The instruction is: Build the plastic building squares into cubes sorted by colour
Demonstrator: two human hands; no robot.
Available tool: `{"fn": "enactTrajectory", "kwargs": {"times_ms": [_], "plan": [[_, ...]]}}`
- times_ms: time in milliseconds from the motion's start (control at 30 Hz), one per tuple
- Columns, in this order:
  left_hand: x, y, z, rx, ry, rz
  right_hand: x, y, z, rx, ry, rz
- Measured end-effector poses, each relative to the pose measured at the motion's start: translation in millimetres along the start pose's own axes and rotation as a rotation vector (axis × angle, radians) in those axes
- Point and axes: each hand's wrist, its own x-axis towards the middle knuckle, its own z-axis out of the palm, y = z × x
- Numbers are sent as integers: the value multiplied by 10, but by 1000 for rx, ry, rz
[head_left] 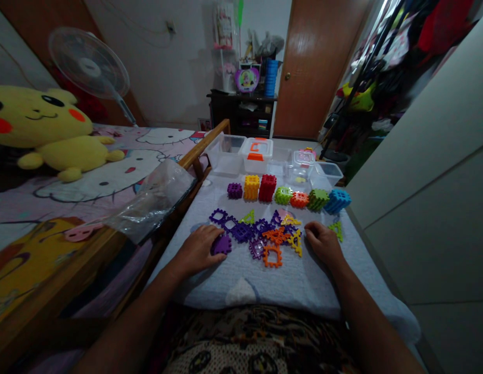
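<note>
My left hand (197, 250) rests on the grey mat (288, 283), its fingers curled round a purple puzzle tile (221, 244). My right hand (323, 241) lies at the right edge of a heap of loose flat tiles (265, 234) in purple, orange, yellow and green; its fingers are bent onto the mat and I cannot make out anything in them. A lone green triangle tile (336, 228) lies just right of that hand. Behind the heap stands a row of built cubes: purple (234, 190), yellow (251, 187), red (267, 187), green (283, 195), orange (299, 199), green (318, 199), blue (337, 201).
Clear plastic boxes (226, 153), one with an orange-handled lid (256, 150), stand at the mat's far end. A bed with a wooden rail (204, 145), a clear plastic bag (156, 200) and a yellow plush toy (47, 130) lies left. A white panel (432, 171) stands right; a door is behind.
</note>
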Motion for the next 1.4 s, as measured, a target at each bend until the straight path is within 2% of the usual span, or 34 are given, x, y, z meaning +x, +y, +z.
{"fn": "enactTrajectory", "kwargs": {"times_ms": [233, 300, 400, 500, 633, 767, 900, 1267, 1400], "plan": [[57, 6, 6, -11, -27, 1, 4, 41, 22, 13, 13, 0], [73, 25, -51, -1, -31, 1, 6, 51, 30, 11, 20, -4], [162, 32, -246, 10, 6, 17, 8, 58, 36, 6, 21, -7], [422, -44, -497, 30, 101, 82, 10, 61, 38, 11, 10, -5], [1049, -296, -681, 62, 155, 129, 8, 60, 35, 23, 7, -3], [1653, -554, -639, 67, 73, 69, 7, 61, 33, 37, 0, -4], [1948, -669, -535, 62, -20, 44, 8, 73, 42, 38, -1, -7], [2086, -808, -348, 75, -107, 22, 1, 69, 47, 26, 7, -12], [2061, -795, -370, 74, -99, 22, -5, 63, 48, 21, 13, -10]]}}
